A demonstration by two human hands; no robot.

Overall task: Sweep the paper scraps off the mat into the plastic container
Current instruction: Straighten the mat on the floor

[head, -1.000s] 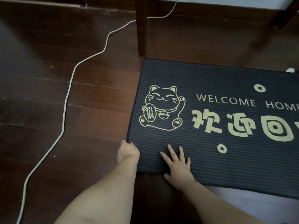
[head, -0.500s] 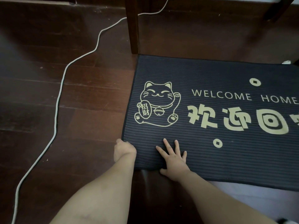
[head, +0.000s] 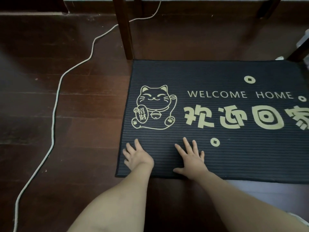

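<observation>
A dark ribbed mat with a yellow cat drawing and "WELCOME HOME" lettering lies flat on the dark wooden floor. My left hand rests palm down with spread fingers on the mat's near left corner. A little to its right, my right hand also lies flat and open on the mat near the front edge. Neither hand holds anything. No paper scraps show on the visible part of the mat. A small pale bit sits at the mat's far right edge; I cannot tell what it is. No plastic container is in view.
A white cable snakes across the floor left of the mat. A dark wooden furniture leg stands at the mat's far left corner, and more legs rise at the back right. A pale floor patch lies beside the mat's front edge.
My left hand, closed at the mat's left edge before, now lies open and flat on the corner. The right hand stayed flat on the mat. The camera view shifted, showing more of the mat's right part.
</observation>
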